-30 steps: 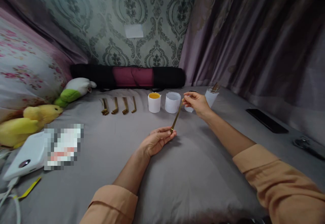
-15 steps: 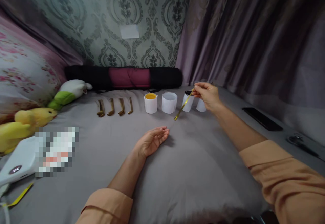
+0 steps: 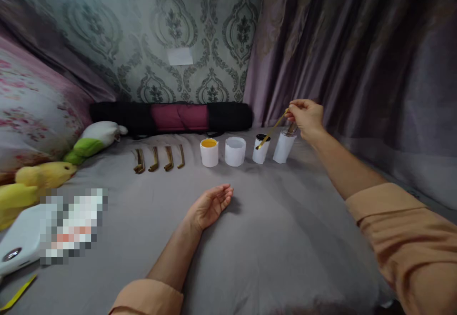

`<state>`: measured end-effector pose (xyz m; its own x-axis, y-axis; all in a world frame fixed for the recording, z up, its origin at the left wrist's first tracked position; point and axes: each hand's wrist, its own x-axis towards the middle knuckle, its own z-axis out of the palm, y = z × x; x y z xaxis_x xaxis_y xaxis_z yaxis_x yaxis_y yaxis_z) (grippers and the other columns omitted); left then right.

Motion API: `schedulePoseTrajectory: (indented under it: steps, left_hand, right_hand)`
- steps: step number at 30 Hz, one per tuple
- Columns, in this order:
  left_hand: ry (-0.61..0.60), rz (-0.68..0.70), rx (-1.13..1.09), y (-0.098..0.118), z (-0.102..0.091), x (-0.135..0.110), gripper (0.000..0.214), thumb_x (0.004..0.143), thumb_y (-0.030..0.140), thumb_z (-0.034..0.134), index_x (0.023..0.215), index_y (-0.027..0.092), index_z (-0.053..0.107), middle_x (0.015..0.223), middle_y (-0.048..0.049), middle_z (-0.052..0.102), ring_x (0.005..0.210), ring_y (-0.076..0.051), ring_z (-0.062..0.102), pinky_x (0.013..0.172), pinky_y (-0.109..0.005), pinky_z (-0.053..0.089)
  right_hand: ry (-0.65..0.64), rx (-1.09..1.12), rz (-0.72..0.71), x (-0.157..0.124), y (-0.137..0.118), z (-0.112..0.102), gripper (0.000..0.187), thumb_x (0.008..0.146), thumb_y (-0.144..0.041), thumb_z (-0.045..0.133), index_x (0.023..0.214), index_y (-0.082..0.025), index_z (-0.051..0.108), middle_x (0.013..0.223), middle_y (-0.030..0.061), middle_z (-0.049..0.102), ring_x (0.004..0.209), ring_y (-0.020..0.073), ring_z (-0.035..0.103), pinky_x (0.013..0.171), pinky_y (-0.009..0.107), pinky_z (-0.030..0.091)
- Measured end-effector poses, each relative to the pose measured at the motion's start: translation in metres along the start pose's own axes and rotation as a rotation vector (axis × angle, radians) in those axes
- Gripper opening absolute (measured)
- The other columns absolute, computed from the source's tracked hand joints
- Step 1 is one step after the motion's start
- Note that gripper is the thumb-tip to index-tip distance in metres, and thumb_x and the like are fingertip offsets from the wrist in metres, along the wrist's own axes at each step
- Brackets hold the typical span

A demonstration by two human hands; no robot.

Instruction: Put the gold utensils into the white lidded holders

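My right hand (image 3: 306, 119) pinches the upper end of a slim gold-coloured stick (image 3: 273, 129), which slants down to the left. Its small wider end is in front of the dark-topped white cup (image 3: 261, 153); I cannot tell if they touch. Just below the hand stands a white cup (image 3: 283, 148) with brownish sticks (image 3: 292, 128) in it. My left hand (image 3: 213, 205) rests on the grey sheet, palm turned up, fingers loosely curved, holding nothing. Further left, in a row, lie several groups of similar gold-brown sticks (image 3: 153, 159).
A white cup with yellow contents (image 3: 210, 155) and a wider white cup (image 3: 235, 154) stand mid-row. Behind lies a black and maroon roll (image 3: 178, 116). Plush toys (image 3: 46, 174), a white device (image 3: 26, 234) and a yellow strip (image 3: 19, 292) are at left. Curtains (image 3: 321, 44) hang right.
My right hand has moved up and to the right with the stick, uncovering the rightmost cup. The stick's lower end has risen from above the sheet to the dark-topped cup. The view has tilted slightly up.
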<state>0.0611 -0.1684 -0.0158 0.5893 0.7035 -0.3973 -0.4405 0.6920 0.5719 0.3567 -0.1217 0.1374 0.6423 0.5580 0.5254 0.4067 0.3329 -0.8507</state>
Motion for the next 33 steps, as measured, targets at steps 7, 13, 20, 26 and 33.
schedulePoseTrajectory:
  steps: [7, 13, 20, 26, 33]
  left_hand:
    - [-0.007, 0.000, -0.025, 0.001, -0.001, 0.000, 0.015, 0.077, 0.008, 0.051, 0.090, 0.005, 0.057, 0.084, -0.0106, 0.062, 0.074, -0.012, 0.061, 0.067, -0.020, 0.051]
    - [-0.020, -0.003, -0.034, 0.000, -0.002, 0.001, 0.015, 0.078, 0.008, 0.050, 0.090, 0.005, 0.057, 0.083, -0.0101, 0.062, 0.072, -0.012, 0.060, 0.065, -0.019, 0.051]
    - [-0.018, -0.005, -0.037, 0.000, -0.003, 0.002, 0.014, 0.077, 0.008, 0.051, 0.089, 0.005, 0.057, 0.081, -0.0096, 0.062, 0.070, -0.011, 0.060, 0.064, -0.019, 0.051]
    - [-0.022, -0.008, -0.041, 0.001, -0.003, 0.003, 0.014, 0.076, 0.008, 0.052, 0.088, 0.005, 0.058, 0.079, -0.0090, 0.062, 0.069, -0.011, 0.060, 0.063, -0.018, 0.051]
    - [-0.026, -0.011, -0.043, 0.001, -0.001, 0.000, 0.014, 0.077, 0.009, 0.051, 0.089, 0.006, 0.058, 0.079, -0.0090, 0.062, 0.069, -0.011, 0.060, 0.063, -0.019, 0.050]
  right_hand:
    - [0.088, -0.122, -0.134, 0.027, -0.006, -0.004, 0.007, 0.075, -0.014, 0.052, 0.080, -0.016, 0.057, 0.069, 0.0036, 0.062, 0.056, 0.0118, 0.060, 0.047, 0.023, 0.049]
    - [0.092, -0.261, -0.239, 0.041, 0.001, -0.004, 0.013, 0.078, -0.019, 0.048, 0.086, -0.015, 0.058, 0.072, 0.0051, 0.061, 0.061, 0.0138, 0.061, 0.054, 0.028, 0.050]
    - [0.023, -0.327, -0.300, 0.035, 0.008, 0.008, 0.014, 0.076, -0.018, 0.048, 0.086, -0.015, 0.058, 0.074, 0.0053, 0.062, 0.064, 0.0144, 0.062, 0.061, 0.030, 0.051]
    - [-0.075, -0.362, -0.300, 0.033, 0.023, 0.018, 0.014, 0.074, -0.017, 0.049, 0.084, -0.016, 0.059, 0.071, 0.0026, 0.062, 0.063, 0.0136, 0.061, 0.064, 0.030, 0.051]
    - [-0.231, -0.319, -0.194, 0.033, 0.034, 0.026, 0.012, 0.073, -0.014, 0.050, 0.081, -0.016, 0.059, 0.071, 0.0026, 0.062, 0.060, 0.0114, 0.061, 0.058, 0.024, 0.050]
